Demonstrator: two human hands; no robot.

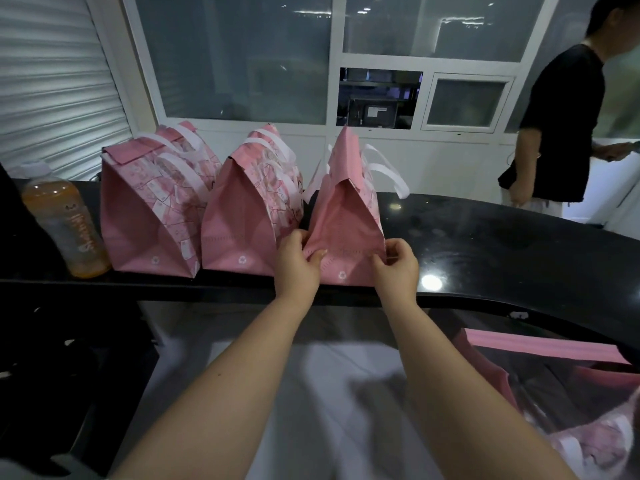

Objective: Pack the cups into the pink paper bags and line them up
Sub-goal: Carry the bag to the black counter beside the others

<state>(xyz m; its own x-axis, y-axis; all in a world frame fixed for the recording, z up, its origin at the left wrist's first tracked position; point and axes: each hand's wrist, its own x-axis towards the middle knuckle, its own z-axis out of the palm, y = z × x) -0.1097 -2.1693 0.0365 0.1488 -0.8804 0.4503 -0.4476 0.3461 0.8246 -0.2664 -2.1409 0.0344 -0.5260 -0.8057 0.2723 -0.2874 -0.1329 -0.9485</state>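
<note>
The third pink bag [346, 216] stands upright at the near edge of the black counter [502, 237]. Left hand [298, 263] and right hand [396, 268] each pinch its lower side fold. Thin paper, judged light and crease-prone; grip low at the base corners.

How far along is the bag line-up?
Done: the left bag and middle bag stand side by side on the counter, tops closed. In hand: the left hand and right hand pinch the third bag low on its near side, at the row's right end. Left: spare bags lie lower right, apparently unfilled. No cups show, so contents cannot be confirmed.
</note>
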